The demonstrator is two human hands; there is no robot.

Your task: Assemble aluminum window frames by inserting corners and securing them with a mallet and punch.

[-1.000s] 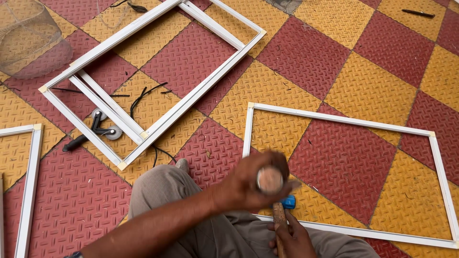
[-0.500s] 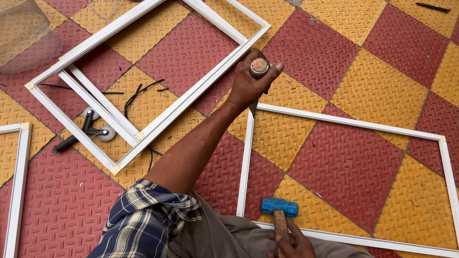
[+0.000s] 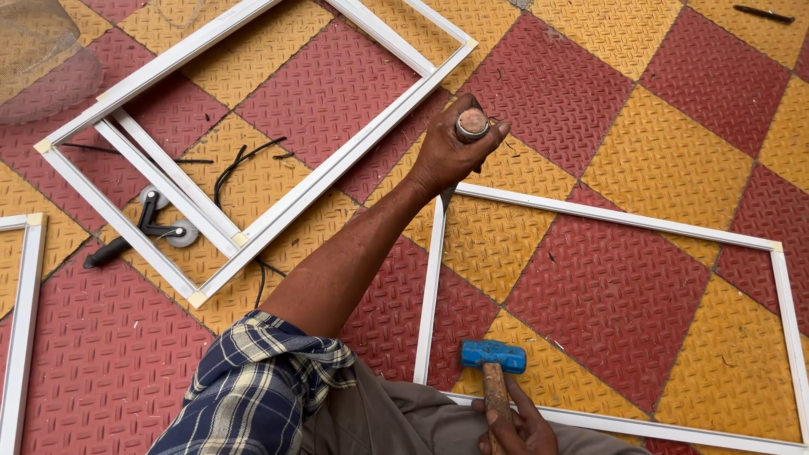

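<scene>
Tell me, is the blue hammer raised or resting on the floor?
Resting. The blue hammer head lies on the yellow tile inside the white frame, its wooden handle held by the right hand.

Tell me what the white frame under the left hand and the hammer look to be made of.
White frame: thin, straight, smooth matte bars, probably painted or coated metal, possibly plastic. Hammer in the right hand: blue painted head, likely metal; brown handle with grain, looks like wood. Left hand grips a round-topped tool, material unclear.
</scene>
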